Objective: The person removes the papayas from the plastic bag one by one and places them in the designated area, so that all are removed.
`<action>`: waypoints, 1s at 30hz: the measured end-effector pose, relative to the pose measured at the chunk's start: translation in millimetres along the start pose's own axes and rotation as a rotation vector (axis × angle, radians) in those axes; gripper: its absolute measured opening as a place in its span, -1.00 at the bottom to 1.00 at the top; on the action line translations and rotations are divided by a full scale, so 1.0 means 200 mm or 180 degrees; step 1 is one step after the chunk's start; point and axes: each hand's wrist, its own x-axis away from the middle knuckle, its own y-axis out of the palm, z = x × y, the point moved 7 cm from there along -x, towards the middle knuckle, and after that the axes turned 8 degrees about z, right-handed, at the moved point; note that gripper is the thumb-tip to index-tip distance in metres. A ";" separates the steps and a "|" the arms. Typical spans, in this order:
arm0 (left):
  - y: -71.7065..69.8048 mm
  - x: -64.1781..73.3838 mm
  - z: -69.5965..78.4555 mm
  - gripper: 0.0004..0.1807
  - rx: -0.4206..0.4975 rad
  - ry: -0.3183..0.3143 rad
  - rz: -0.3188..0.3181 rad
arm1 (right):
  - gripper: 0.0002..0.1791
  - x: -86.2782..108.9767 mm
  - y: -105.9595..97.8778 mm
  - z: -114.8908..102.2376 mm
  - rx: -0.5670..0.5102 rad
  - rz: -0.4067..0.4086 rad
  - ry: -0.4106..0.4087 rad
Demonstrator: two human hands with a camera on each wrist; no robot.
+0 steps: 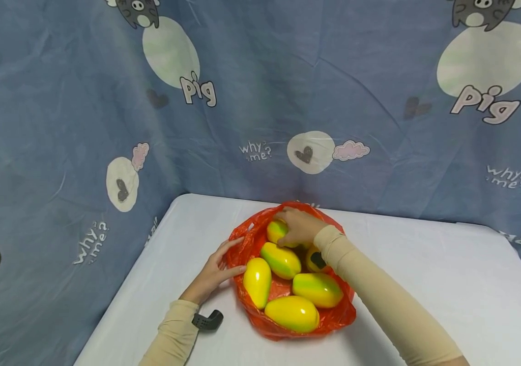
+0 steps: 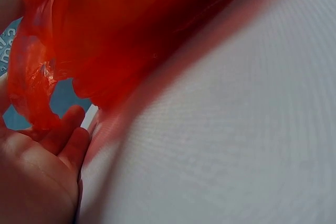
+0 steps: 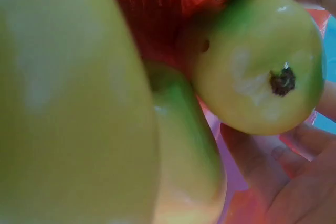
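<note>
A red plastic bag (image 1: 260, 330) lies with its mouth spread wide, several glossy yellow-green mangoes (image 1: 282, 260) inside it. My right hand (image 1: 300, 226) reaches in at the back and grips one mango (image 1: 276, 231). The right wrist view shows that mango (image 3: 257, 66) end-on, its dark stem scar facing the camera, with fingers and thumb around it. My left hand (image 1: 214, 274) rests on the bag's left rim, fingers spread and thumb beside a mango (image 1: 257, 282). In the left wrist view a loop of the bag (image 2: 31, 82) hangs against the relaxed fingers (image 2: 73, 142).
The bag stands on a white table (image 1: 425, 284). Behind and to the left hangs a blue printed curtain (image 1: 251, 66). A black wrist device (image 1: 207, 321) sits on the left sleeve; another (image 1: 318, 260) shows at the right cuff, over the bag.
</note>
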 end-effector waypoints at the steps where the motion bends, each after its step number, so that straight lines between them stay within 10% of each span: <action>1: 0.00 0.00 0.00 -0.22 -0.0001 0.0001 -0.0002 | -0.22 0.00 0.00 0.00 0.0019 -0.0013 0.0012; 30: 0.00 -0.01 0.00 -0.23 0.0027 0.0026 -0.0019 | -0.23 0.08 -0.04 -0.01 -0.0413 0.0322 -0.0229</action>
